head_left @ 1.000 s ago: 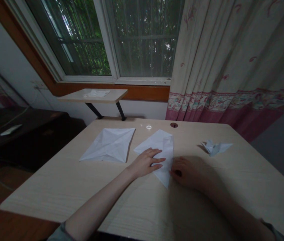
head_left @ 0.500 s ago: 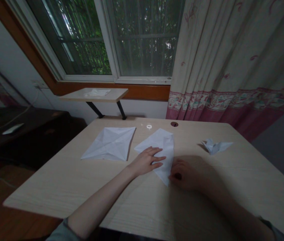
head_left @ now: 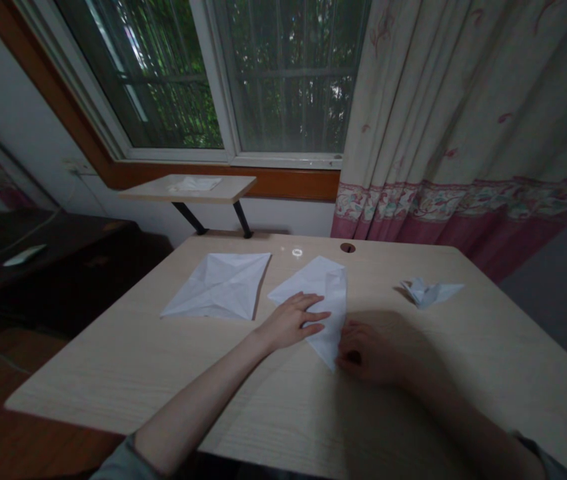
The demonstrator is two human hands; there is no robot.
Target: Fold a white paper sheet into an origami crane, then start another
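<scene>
While the left hand (head_left: 291,322) lies open and flat on the folded paper (head_left: 327,293), it pins the sheet to the table (head_left: 98,380) | right hand (head_left: 366,357) curled at paper's lower tip, shadowed, grip unclear | creased sheet (head_left: 218,287) left | paper figure (head_left: 426,292) right

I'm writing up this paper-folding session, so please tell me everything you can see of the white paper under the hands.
The white paper looks thin and matte, folded into a kite-like shape with a long flap along its right side and a point toward the person. It lies flat on the pale wood-grain desk, apart from a creased open sheet on its left. The left hand's fingers rest on it; the right hand appears to touch its lower right edge.
</scene>
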